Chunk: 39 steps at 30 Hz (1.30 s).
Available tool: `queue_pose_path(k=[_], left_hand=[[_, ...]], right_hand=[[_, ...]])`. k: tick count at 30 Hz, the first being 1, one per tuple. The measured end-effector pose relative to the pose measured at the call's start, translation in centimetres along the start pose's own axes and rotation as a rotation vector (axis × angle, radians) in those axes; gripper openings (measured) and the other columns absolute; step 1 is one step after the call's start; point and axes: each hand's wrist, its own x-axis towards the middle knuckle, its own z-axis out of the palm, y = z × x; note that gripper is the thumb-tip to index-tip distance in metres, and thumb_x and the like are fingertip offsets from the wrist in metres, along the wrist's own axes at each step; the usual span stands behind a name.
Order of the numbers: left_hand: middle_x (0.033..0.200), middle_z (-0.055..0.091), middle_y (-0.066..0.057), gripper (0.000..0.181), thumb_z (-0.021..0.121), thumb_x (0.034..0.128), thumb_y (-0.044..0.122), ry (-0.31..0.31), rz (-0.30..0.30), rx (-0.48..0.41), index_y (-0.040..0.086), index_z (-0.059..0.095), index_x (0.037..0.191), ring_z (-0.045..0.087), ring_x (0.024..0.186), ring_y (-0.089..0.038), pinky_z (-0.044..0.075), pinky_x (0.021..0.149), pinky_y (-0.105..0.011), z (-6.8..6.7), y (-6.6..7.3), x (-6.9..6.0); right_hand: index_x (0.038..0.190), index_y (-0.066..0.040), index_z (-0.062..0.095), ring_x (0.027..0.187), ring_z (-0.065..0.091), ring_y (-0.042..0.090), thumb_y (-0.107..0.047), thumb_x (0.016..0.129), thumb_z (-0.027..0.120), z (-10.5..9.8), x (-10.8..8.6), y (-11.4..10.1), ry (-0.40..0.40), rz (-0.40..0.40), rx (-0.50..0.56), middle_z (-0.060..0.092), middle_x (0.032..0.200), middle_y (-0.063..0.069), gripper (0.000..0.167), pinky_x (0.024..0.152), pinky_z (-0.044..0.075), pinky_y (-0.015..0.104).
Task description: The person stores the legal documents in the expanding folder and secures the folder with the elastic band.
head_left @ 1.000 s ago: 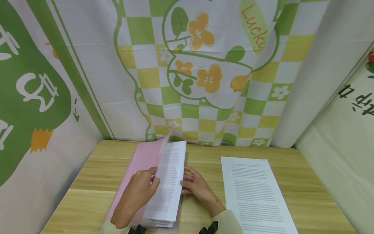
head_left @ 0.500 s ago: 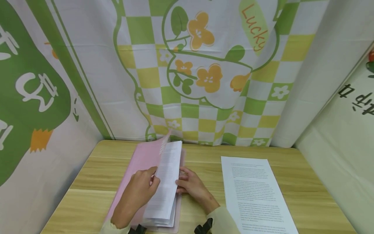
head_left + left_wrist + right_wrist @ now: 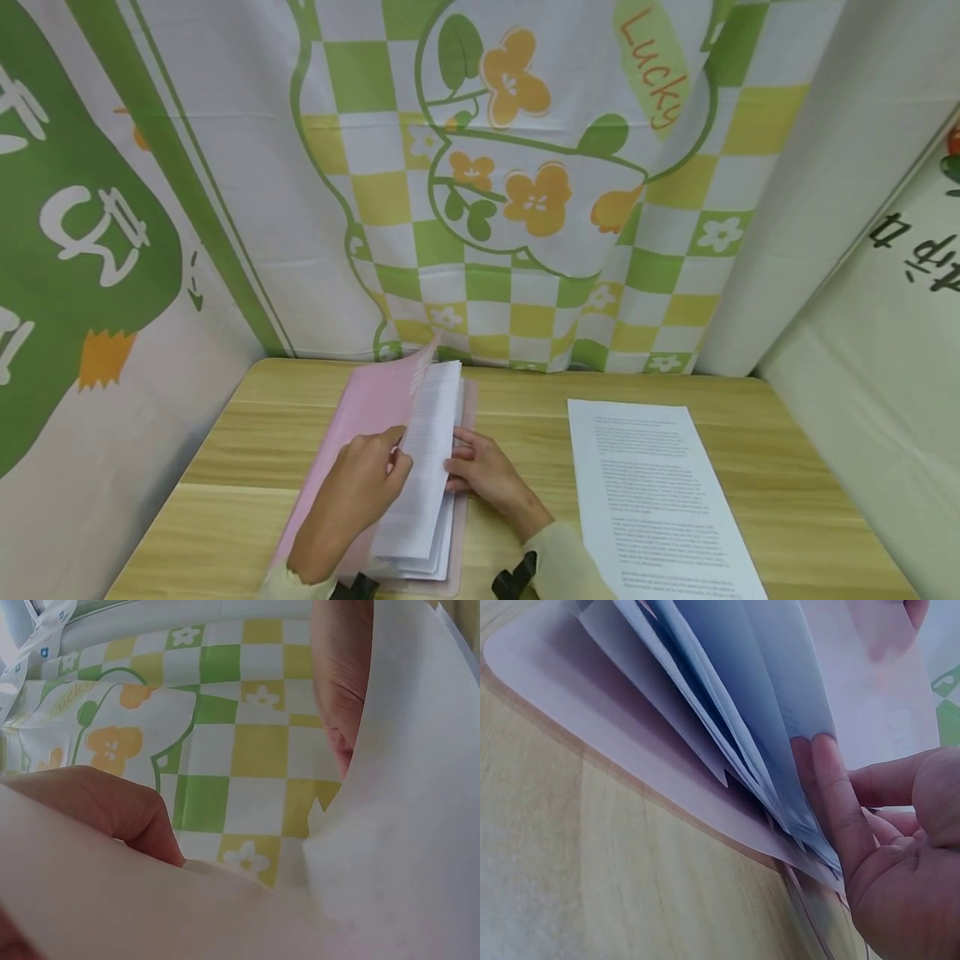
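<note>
A pink folder [image 3: 382,396] lies at the left of the table with its front cover lifted. My left hand [image 3: 360,483] holds that cover's free edge between thumb and fingers; the left wrist view shows the hand [image 3: 94,799] at the edge from behind. White printed sheets [image 3: 423,500] stand raised inside the folder. At their right edge my right hand [image 3: 491,479] pinches them. In the right wrist view the thumb of the right hand [image 3: 907,862] lies on the near sheet, other fingers behind; more sheets [image 3: 682,682] fan out above the pink back cover [image 3: 547,682].
A loose printed sheet [image 3: 660,492] lies flat at the right of the wooden table [image 3: 517,400]. Behind the table hangs a green and yellow checked curtain [image 3: 540,317]. White cloth walls stand on both sides. Black straps [image 3: 513,575] sit at the wrists.
My right hand has moved left with the edge of the sheets, uncovering more sheets and the folder's pink back edge beneath. The left hand has stayed on the cover.
</note>
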Motion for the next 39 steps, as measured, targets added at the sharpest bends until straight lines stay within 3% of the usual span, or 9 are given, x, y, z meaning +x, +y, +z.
queue_pose_path(k=[6,17,25,32,39], left_hand=[[0.065,0.053,0.008,0.021,0.065,0.0840,-0.001,-0.006,-0.015,0.012,-0.002,0.072,0.104,0.048,0.056,-0.008,0.041,0.051,-0.027,0.14,-0.16,0.10],[0.066,0.054,0.008,0.025,0.066,0.0835,-0.002,0.002,-0.005,0.002,-0.004,0.073,0.107,0.048,0.056,-0.007,0.041,0.050,-0.026,0.26,-0.37,0.05],[0.065,0.052,0.008,0.020,0.065,0.0838,-0.002,0.001,-0.011,0.001,-0.001,0.072,0.102,0.047,0.056,-0.008,0.040,0.050,-0.027,0.15,-0.35,0.07],[0.074,0.066,-0.001,0.025,0.065,0.0845,-0.002,0.024,-0.022,-0.006,-0.004,0.073,0.109,0.057,0.063,-0.010,0.048,0.055,-0.030,0.31,-0.45,0.03],[0.075,0.067,-0.003,0.024,0.065,0.0847,-0.001,0.016,-0.035,-0.003,-0.003,0.073,0.107,0.060,0.065,-0.012,0.051,0.057,-0.034,0.42,-0.45,-0.01]], right_hand=[[0.148,0.009,0.044,0.080,0.071,0.022,0.008,0.094,0.062,0.19,0.37,0.01,-0.007,-0.005,-0.029,0.071,0.106,0.019,0.057,0.069,0.060,0.035],[0.147,0.009,0.045,0.082,0.070,0.024,0.012,0.094,0.059,0.71,0.83,0.11,-0.032,-0.020,0.009,0.071,0.108,0.024,0.054,0.067,0.060,0.033],[0.147,0.009,0.045,0.083,0.071,0.024,0.011,0.095,0.058,0.71,1.05,0.37,-0.042,-0.010,0.023,0.071,0.108,0.024,0.055,0.067,0.059,0.032],[0.147,0.010,0.045,0.084,0.073,0.026,0.005,0.097,0.060,0.46,0.72,0.17,-0.034,-0.007,-0.003,0.071,0.110,0.024,0.053,0.069,0.060,0.036],[0.148,0.011,0.044,0.085,0.074,0.031,0.001,0.098,0.060,0.04,0.37,0.02,-0.018,0.018,-0.006,0.071,0.109,0.022,0.053,0.072,0.060,0.041]])
